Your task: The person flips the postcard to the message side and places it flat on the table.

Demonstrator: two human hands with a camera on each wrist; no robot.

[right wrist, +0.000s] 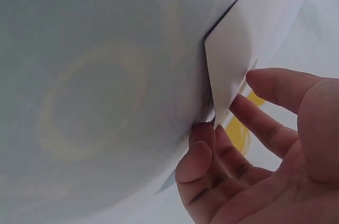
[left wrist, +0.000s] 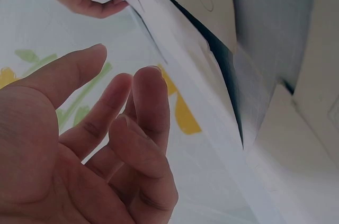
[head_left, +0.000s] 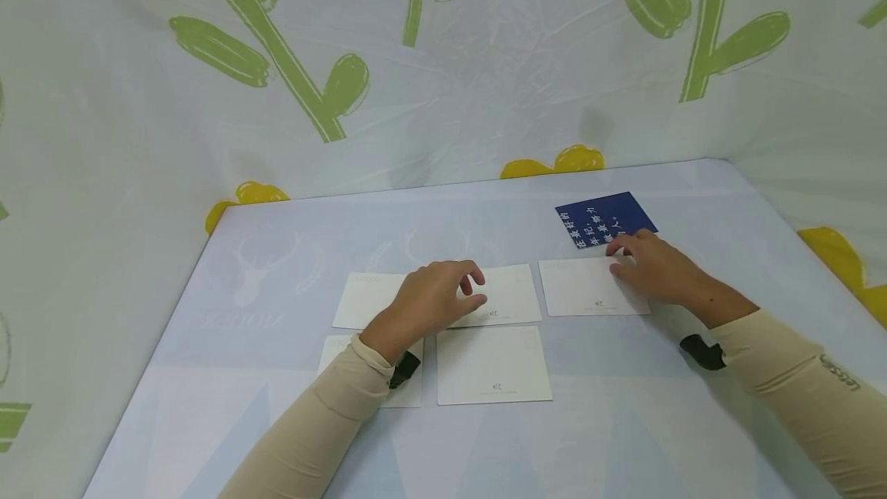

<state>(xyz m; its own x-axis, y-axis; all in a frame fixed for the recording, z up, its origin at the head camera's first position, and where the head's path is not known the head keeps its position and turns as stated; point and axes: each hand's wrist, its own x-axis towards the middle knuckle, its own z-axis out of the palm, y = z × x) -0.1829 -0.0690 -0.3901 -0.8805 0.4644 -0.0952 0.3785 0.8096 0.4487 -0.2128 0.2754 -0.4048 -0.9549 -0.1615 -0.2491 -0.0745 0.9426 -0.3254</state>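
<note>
My left hand [head_left: 433,299] hovers over the postcards on the left, thumb and fingers loosely bent with nothing between them; the left wrist view shows the gap clearly. Beneath it lie an upper-left white card [head_left: 363,303], an upper-middle one [head_left: 509,295] and a lower-left one [head_left: 405,393], each partly covered. A lower-middle white card [head_left: 494,368] lies flat. At the right, my right hand [head_left: 654,268] touches the right end of another white card [head_left: 582,291]. Its thumb and fingertips stay apart around that card's corner [right wrist: 230,54]. Just beyond is a dark blue card [head_left: 610,214] with white writing.
The cards lie on a pale, printed table cover [head_left: 624,437]. Behind the table's far edge hangs a white curtain [head_left: 527,83] with green leaves and yellow flowers. A dark strap piece [head_left: 702,353] hangs at the right wrist.
</note>
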